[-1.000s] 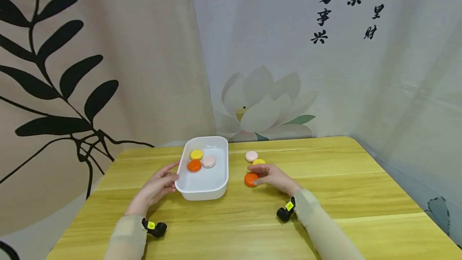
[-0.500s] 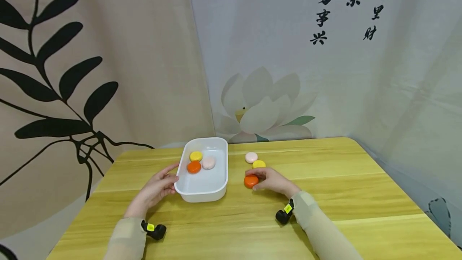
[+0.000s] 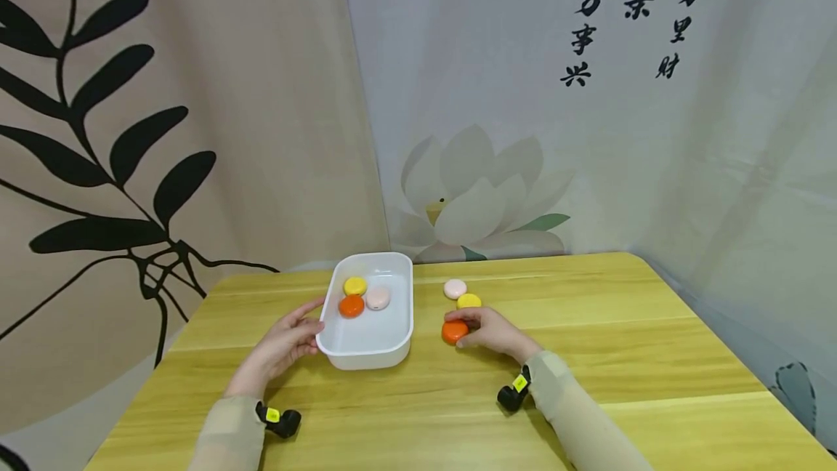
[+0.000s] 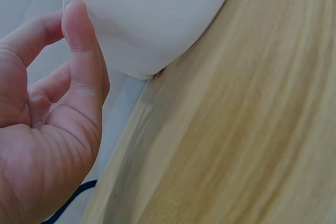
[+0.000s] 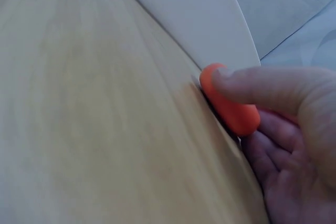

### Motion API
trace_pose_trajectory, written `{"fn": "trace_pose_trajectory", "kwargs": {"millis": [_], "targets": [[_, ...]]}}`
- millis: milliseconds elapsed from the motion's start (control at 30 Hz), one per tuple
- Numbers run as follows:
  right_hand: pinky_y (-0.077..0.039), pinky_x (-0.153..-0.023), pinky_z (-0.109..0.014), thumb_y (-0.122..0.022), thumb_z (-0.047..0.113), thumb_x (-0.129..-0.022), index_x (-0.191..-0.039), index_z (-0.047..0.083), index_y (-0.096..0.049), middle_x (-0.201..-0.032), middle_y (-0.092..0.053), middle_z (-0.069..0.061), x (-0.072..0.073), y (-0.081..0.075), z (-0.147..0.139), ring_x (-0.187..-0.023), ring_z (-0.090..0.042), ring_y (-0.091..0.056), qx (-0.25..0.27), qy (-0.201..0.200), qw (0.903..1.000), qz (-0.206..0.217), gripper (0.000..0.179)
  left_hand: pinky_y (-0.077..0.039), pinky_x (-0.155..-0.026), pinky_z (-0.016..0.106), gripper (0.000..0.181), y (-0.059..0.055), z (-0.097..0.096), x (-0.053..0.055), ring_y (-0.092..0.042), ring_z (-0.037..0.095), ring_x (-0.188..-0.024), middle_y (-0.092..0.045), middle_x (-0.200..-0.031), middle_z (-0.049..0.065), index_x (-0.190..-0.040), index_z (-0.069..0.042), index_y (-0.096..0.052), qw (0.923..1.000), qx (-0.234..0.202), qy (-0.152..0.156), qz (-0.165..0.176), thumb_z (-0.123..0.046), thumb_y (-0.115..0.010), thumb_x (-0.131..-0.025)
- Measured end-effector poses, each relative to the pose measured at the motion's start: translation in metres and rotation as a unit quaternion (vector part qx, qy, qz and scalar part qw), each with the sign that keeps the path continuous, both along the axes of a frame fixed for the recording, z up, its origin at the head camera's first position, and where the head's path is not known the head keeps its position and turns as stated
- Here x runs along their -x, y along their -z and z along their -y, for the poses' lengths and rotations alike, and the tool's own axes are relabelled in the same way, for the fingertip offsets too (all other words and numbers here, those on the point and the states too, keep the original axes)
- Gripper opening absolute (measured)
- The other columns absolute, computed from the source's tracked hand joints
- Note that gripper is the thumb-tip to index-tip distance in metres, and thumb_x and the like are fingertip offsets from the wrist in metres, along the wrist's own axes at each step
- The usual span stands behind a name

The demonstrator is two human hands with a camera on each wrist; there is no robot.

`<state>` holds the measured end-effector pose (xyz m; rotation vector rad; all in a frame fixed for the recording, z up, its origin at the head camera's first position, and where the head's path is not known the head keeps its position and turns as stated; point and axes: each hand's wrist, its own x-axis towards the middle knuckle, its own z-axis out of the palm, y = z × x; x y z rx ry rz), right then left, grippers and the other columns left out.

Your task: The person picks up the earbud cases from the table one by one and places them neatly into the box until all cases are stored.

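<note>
In the head view, my right hand (image 3: 490, 331) pinches a thick, rounded orange disc (image 3: 454, 332) between thumb and fingers. The right wrist view shows the thumb pressed on this orange disc (image 5: 231, 103), which sits at the tabletop. Just behind it lie a yellow disc (image 3: 468, 301) and a pale pink disc (image 3: 455, 288). My left hand (image 3: 282, 344) touches the left side of a white rectangular tub (image 3: 366, 359), its thumb (image 4: 79, 30) against the outer wall near the rim. Inside the tub are a yellow disc (image 3: 355, 286), an orange disc (image 3: 351, 306) and a pale pink disc (image 3: 378, 298).
Everything stands on a wooden table (image 3: 405, 427) with a rounded far right corner. Behind its far edge hangs a printed cloth (image 3: 621, 166) with a lotus, dark leaves and writing. Each wrist wears a small black camera (image 3: 513, 392).
The right fingers have moved slightly and closed round the orange disc on the table, showing more of the yellow disc behind. My left hand and the tub have stayed put.
</note>
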<state>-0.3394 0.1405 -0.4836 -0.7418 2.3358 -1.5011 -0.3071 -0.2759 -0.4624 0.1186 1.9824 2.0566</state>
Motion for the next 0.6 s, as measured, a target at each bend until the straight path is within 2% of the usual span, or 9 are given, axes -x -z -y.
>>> {"fn": "trace_pose_trajectory", "kwargs": {"millis": [200, 500, 600], "targets": [[-0.044, -0.097, -0.041, -0.078, 0.006, -0.079, -0.125, 0.006, -0.065, -0.129, -0.060, -0.009, -0.0005, 0.0026, 0.0008, -0.110, -0.024, -0.057, -0.009, 0.011, 0.9998, -0.010, 0.047, -0.052, -0.061, 0.020, 0.068, 0.0011, -0.0006, -0.0013, -0.057, 0.012, -0.068, -0.058, -0.102, 0.015, -0.154, -0.009, -0.022, 1.0000, -0.001, -0.002, -0.001, -0.008, -0.057, -0.097], [-0.046, -0.094, -0.043, -0.076, 0.000, -0.080, -0.120, -0.001, -0.065, -0.124, -0.062, -0.017, 0.0016, 0.0040, 0.0019, -0.105, -0.029, -0.058, 0.001, 0.025, 0.9994, -0.025, 0.042, -0.052, -0.061, 0.020, 0.069, 0.0013, 0.0000, -0.0006, -0.057, 0.012, -0.068, -0.058, -0.101, 0.015, -0.155, -0.008, -0.020, 1.0000, 0.000, 0.000, -0.003, -0.008, -0.058, -0.097], [-0.046, -0.095, -0.039, -0.076, 0.004, -0.081, -0.121, 0.002, -0.066, -0.123, -0.063, -0.012, 0.0015, 0.0018, 0.0028, -0.106, -0.024, -0.058, 0.004, 0.035, 0.9993, -0.014, 0.041, -0.052, -0.062, 0.020, 0.068, 0.0005, 0.0005, 0.0001, -0.057, 0.012, -0.069, -0.058, -0.101, 0.015, -0.155, -0.009, -0.021, 1.0000, 0.005, 0.000, -0.004, -0.009, -0.058, -0.097]]}}
